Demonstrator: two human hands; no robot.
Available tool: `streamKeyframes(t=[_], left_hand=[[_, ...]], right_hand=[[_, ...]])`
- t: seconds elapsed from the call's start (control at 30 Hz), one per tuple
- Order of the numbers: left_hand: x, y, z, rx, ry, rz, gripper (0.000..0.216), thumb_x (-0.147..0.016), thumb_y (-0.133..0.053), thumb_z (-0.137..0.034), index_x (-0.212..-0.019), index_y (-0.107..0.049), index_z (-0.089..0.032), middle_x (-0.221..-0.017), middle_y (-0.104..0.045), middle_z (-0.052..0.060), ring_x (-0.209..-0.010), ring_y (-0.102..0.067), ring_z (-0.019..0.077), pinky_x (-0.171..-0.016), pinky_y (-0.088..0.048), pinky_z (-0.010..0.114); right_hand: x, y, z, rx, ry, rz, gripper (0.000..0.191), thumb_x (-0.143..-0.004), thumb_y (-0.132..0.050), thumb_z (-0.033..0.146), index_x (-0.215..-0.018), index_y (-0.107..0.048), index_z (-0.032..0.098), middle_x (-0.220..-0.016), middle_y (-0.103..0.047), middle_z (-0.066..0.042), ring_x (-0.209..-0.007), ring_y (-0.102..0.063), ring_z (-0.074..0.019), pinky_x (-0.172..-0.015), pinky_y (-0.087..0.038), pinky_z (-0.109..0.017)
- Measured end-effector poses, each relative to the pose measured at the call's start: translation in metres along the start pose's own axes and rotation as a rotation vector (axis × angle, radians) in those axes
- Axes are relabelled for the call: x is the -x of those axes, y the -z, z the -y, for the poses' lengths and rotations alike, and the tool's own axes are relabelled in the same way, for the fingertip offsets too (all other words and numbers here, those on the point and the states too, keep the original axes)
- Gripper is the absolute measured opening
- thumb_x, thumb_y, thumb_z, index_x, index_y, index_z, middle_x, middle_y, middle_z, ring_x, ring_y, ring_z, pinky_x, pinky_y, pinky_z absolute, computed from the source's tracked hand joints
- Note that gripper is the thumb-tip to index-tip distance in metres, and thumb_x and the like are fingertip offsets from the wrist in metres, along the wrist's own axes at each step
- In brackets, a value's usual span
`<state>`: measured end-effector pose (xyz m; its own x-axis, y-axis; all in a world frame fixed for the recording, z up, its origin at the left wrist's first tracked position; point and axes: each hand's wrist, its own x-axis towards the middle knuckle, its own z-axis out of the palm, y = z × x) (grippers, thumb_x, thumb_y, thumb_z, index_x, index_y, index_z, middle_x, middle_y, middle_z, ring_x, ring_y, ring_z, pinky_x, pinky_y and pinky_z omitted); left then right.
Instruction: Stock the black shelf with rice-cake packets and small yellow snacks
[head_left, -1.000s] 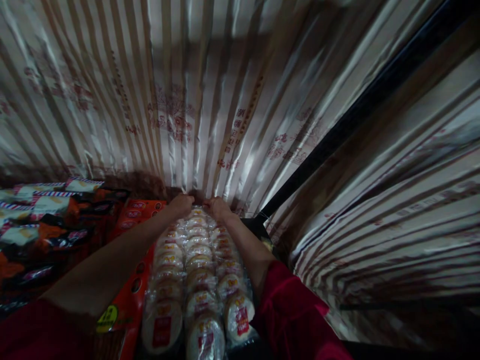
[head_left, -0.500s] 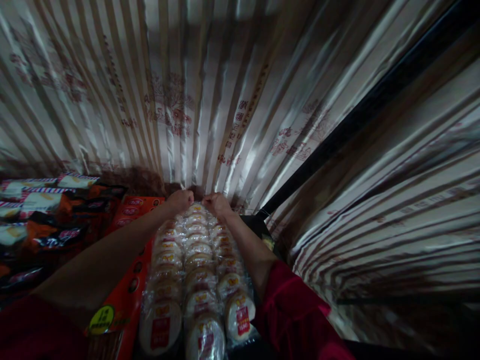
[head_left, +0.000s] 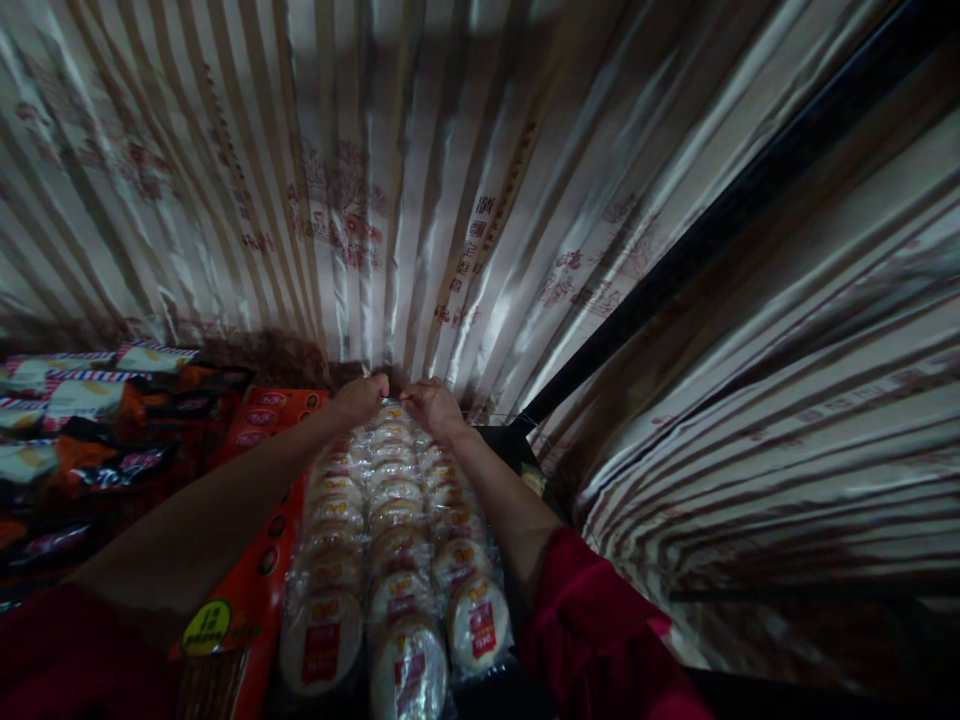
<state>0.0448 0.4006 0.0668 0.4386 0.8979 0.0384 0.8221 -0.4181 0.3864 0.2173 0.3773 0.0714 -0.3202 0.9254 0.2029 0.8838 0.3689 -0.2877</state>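
Both arms reach over three rows of round cakes [head_left: 397, 550] in clear wrappers, standing on edge one behind another. At the far end of the rows, my left hand [head_left: 366, 398] is closed, its fingers pinched together. Close beside it my right hand [head_left: 433, 405] is closed too, its thumb and fingers pinching towards the left. A small pale line shows between the two hands, and a thin strand [head_left: 491, 414] runs from near my right hand towards a black pole. What the fingers hold is too small and dark to make out.
A striped, printed curtain [head_left: 420, 200] hangs behind the goods. The black pole [head_left: 637, 315] slants down from the upper right. Left of the cakes lies an orange-red package [head_left: 259, 540]; farther left are several black-and-orange packets [head_left: 120, 465] and white packets [head_left: 86, 395].
My right hand has turned slightly and moved a little left, closer to my left hand. My left hand has barely shifted. The wrapped cakes stay in place.
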Motion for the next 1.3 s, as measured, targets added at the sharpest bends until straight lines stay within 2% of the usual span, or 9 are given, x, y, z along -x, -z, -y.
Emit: streamKeyframes(t=[0.13,0.23,0.4,0.6,0.83,1.03,1.17,1.3], left_hand=[[0.002,0.002,-0.001,-0.02,-0.1,0.024,0.021,-0.073,-0.047,-0.008,-0.079,-0.066,-0.016,-0.084,-0.07,0.004,-0.079,-0.062,0.0137,-0.076,-0.046,0.023],[0.005,0.002,0.001,-0.091,-0.193,-0.014,0.021,-0.07,-0.05,-0.008,-0.075,-0.069,-0.015,-0.082,-0.07,0.007,-0.083,-0.062,0.0169,-0.082,-0.046,0.027],[0.012,0.004,0.003,-0.165,-0.349,-0.066,0.019,-0.07,-0.053,-0.009,-0.071,-0.07,-0.016,-0.076,-0.068,0.007,-0.085,-0.06,0.018,-0.091,-0.043,0.033],[0.014,0.007,0.003,-0.204,-0.394,-0.065,0.019,-0.075,-0.052,-0.015,-0.071,-0.07,-0.016,-0.079,-0.066,0.007,-0.088,-0.057,0.0177,-0.093,-0.04,0.034],[0.013,0.008,0.002,-0.181,-0.345,-0.036,0.014,-0.073,-0.052,-0.015,-0.074,-0.067,-0.016,-0.079,-0.066,0.007,-0.082,-0.059,0.0176,-0.088,-0.043,0.032],[0.015,0.01,-0.005,-0.092,-0.156,0.073,0.017,-0.074,-0.05,-0.013,-0.076,-0.066,-0.018,-0.077,-0.069,0.003,-0.076,-0.062,0.0157,-0.074,-0.045,0.025],[0.017,0.013,-0.011,-0.12,-0.131,0.05,0.017,-0.077,-0.048,-0.012,-0.078,-0.065,-0.016,-0.083,-0.07,0.006,-0.08,-0.063,0.0168,-0.075,-0.045,0.025],[0.019,0.013,-0.013,-0.121,-0.116,0.079,0.018,-0.081,-0.046,-0.015,-0.084,-0.063,-0.016,-0.084,-0.069,0.004,-0.076,-0.063,0.0143,-0.071,-0.044,0.022]], right_hand=[[0.005,0.003,-0.004,-0.006,0.091,0.021,0.013,-0.081,-0.061,0.019,-0.084,-0.073,0.024,-0.09,-0.068,-0.003,-0.09,-0.056,-0.0169,-0.088,-0.04,-0.029],[0.008,0.004,-0.006,0.009,0.124,0.061,0.013,-0.082,-0.061,0.021,-0.083,-0.074,0.025,-0.089,-0.068,-0.003,-0.091,-0.057,-0.0163,-0.092,-0.038,-0.031],[0.01,0.01,0.001,0.051,0.095,0.147,0.013,-0.081,-0.062,0.021,-0.085,-0.073,0.024,-0.089,-0.069,-0.003,-0.09,-0.059,-0.0161,-0.092,-0.039,-0.03],[0.01,0.017,0.009,0.049,0.046,0.18,0.008,-0.079,-0.063,0.018,-0.082,-0.071,0.02,-0.088,-0.071,-0.003,-0.086,-0.061,-0.0144,-0.092,-0.04,-0.028],[0.015,0.017,0.012,0.025,-0.024,0.156,0.014,-0.081,-0.057,0.016,-0.087,-0.069,0.022,-0.085,-0.07,-0.001,-0.08,-0.061,-0.0139,-0.077,-0.043,-0.023],[0.017,0.017,0.017,0.09,-0.034,0.132,0.014,-0.082,-0.055,0.019,-0.087,-0.068,0.02,-0.086,-0.07,-0.004,-0.086,-0.06,-0.0168,-0.082,-0.043,-0.025],[0.017,0.017,0.017,0.09,-0.043,0.114,0.014,-0.082,-0.054,0.018,-0.085,-0.068,0.021,-0.084,-0.07,-0.003,-0.083,-0.06,-0.0155,-0.084,-0.042,-0.025],[0.017,0.017,0.016,0.077,-0.054,0.086,0.013,-0.081,-0.055,0.017,-0.083,-0.068,0.021,-0.085,-0.07,-0.003,-0.085,-0.06,-0.0154,-0.082,-0.042,-0.024]])
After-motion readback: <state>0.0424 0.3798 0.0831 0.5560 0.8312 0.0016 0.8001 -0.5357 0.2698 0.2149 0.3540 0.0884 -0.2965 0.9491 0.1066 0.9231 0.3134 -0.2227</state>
